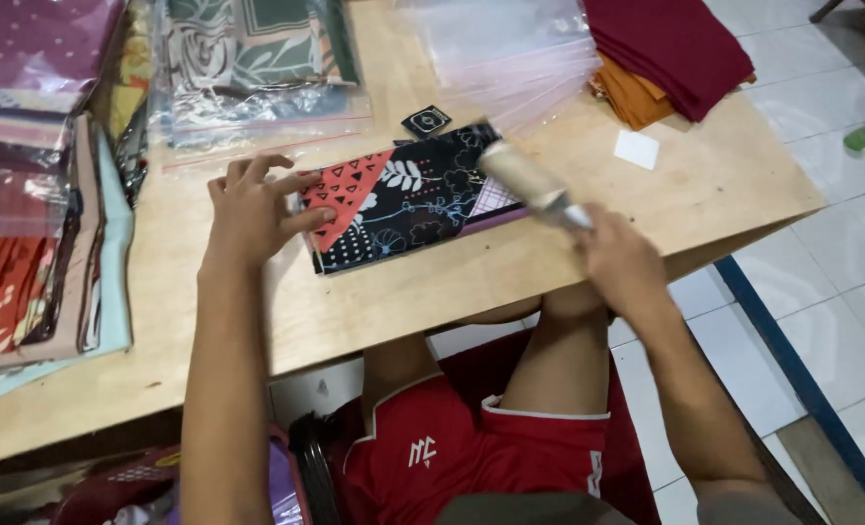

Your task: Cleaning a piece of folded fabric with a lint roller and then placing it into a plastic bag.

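Right hand (pixel 619 255) gripping (seemingly) lint roller (pixel 528 181)

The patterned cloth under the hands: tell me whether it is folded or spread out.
Folded. The patterned cloth lies as a compact flat rectangle on the wooden table, the left hand pressing one end while the right hand runs a lint roller over it.

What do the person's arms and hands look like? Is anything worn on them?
Both arms are bare, with no sleeves showing. The left hand and the right hand wear no gloves, and no rings, watch or bracelet show. The fingers are bare too.
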